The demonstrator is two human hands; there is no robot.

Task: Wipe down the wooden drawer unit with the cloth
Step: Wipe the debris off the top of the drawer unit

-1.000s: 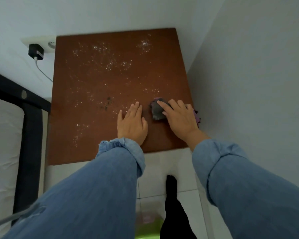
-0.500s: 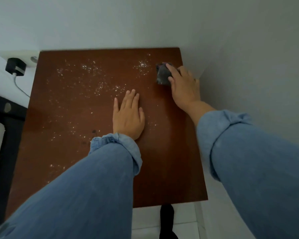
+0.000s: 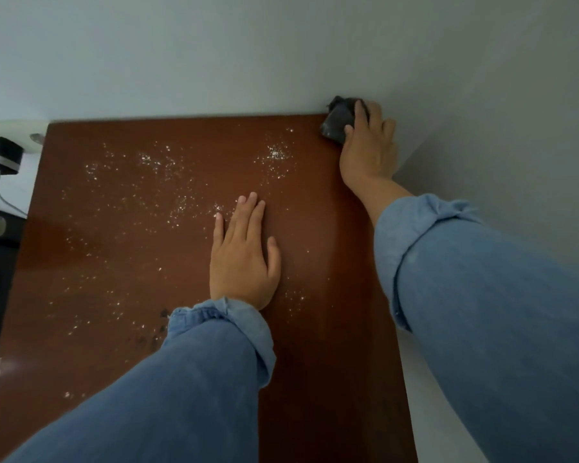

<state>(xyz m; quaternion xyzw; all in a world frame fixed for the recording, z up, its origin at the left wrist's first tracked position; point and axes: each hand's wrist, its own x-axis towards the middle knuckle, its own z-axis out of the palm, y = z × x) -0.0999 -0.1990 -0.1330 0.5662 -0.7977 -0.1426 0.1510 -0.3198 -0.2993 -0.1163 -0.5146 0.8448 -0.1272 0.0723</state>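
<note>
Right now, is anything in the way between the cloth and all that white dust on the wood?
Only the left hand, lying flat mid-top among the white specks. The right hand presses the cloth at the far right corner; the nearest dust patch lies just left of it, nothing between.

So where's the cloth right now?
In the head view, the cloth is at the far right corner of the wooden top, against the wall, under the fingers of the right hand.

The cloth (image 3: 337, 123) sits at the unit (image 3: 121, 248) top's far right corner under the right hand (image 3: 370, 148); the left hand (image 3: 244, 259) lies mid-top; a charger (image 3: 1, 156) is far left.
</note>
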